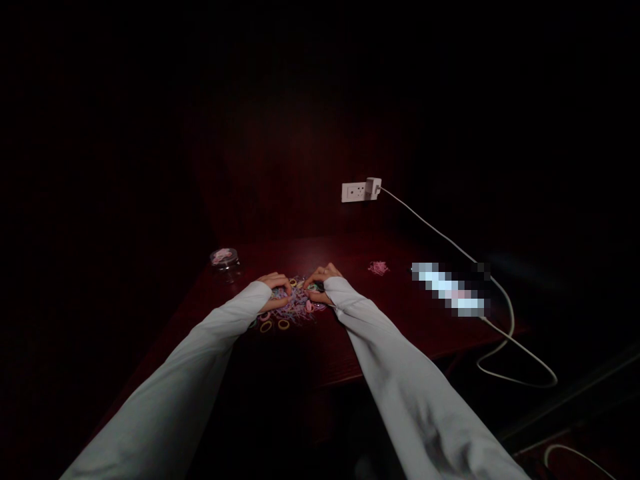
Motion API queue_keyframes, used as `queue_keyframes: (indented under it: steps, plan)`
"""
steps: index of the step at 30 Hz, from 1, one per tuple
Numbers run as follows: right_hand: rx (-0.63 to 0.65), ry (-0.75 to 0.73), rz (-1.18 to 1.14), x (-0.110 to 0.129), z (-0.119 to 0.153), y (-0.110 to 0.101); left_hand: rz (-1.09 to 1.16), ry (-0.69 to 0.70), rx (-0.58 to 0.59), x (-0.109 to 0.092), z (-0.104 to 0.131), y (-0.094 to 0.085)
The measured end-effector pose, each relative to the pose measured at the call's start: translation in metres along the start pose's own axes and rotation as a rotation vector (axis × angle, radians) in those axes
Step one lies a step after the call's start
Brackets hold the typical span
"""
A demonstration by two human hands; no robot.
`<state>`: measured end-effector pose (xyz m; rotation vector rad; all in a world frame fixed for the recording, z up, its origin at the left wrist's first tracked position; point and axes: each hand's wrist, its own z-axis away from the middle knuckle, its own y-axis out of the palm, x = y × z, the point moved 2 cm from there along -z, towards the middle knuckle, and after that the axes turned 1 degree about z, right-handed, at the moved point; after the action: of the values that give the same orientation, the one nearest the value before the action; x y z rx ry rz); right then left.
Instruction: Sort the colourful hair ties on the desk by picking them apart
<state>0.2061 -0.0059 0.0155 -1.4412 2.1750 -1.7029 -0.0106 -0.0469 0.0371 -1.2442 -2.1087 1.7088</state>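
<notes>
Two sides of hair-elastic pile (296, 309) flanked by left hand (274, 281) and right hand (326, 273), apparently for close reach | fingers curled; held contents indiscernible

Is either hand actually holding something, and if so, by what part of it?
That cannot be told. The fingers of the left hand and right hand are at the pile of small colored bands, but no grip shows clearly.

no readable text, labels, brands, numbers or signs, pixelated screen (447, 288) on the worktop (320, 347) seemingly too blurred to read
</notes>
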Motion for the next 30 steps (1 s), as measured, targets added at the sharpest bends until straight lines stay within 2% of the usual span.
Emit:
queue_keyframes:
  steps: [12, 17, 24, 27, 30]
  plan:
    - [0.041, 0.001, -0.008, -0.003, -0.002, 0.004, -0.031, 0.024, 0.008, -0.003, 0.001, -0.001]
    - [0.013, -0.008, -0.047, -0.008, -0.003, 0.007, -0.059, -0.001, 0.011, -0.006, 0.001, -0.003]
    - [-0.016, 0.027, -0.067, -0.022, -0.012, 0.022, -0.119, -0.041, -0.089, -0.004, -0.002, 0.001]
    - [-0.032, 0.013, -0.105, -0.022, -0.011, 0.02, -0.133, -0.078, -0.138, -0.001, -0.002, 0.002]
    - [-0.083, -0.009, -0.149, -0.019, -0.006, 0.014, -0.141, -0.097, -0.138, 0.002, 0.0, 0.001]
